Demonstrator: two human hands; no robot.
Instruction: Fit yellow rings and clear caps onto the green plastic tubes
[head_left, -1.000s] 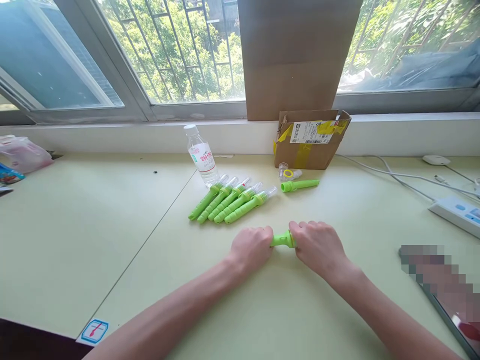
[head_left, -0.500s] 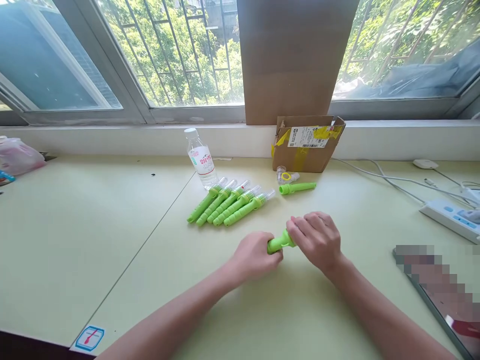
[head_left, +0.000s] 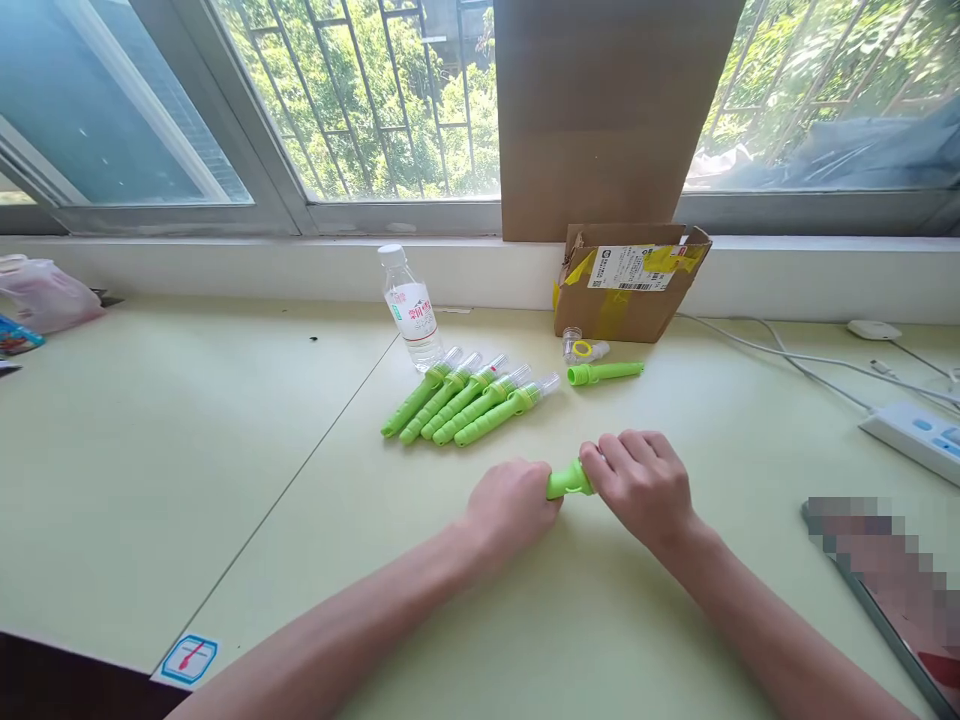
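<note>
Two-handed grip, just right of and below the centre of the frame. The left hand (head_left: pixel 514 502) is closed around the body of a green tube (head_left: pixel 568 481); the right hand (head_left: pixel 643 487) clasps its wider end, the tip hidden. Both grips are best kept firm and in line, so that force passes straight along the tube. Relative to half a second earlier, the left fist has rolled over the tube, which lies more level.

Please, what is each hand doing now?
Left hand: closed, holding one end of a green tube.
Right hand: closed around its other end.
</note>
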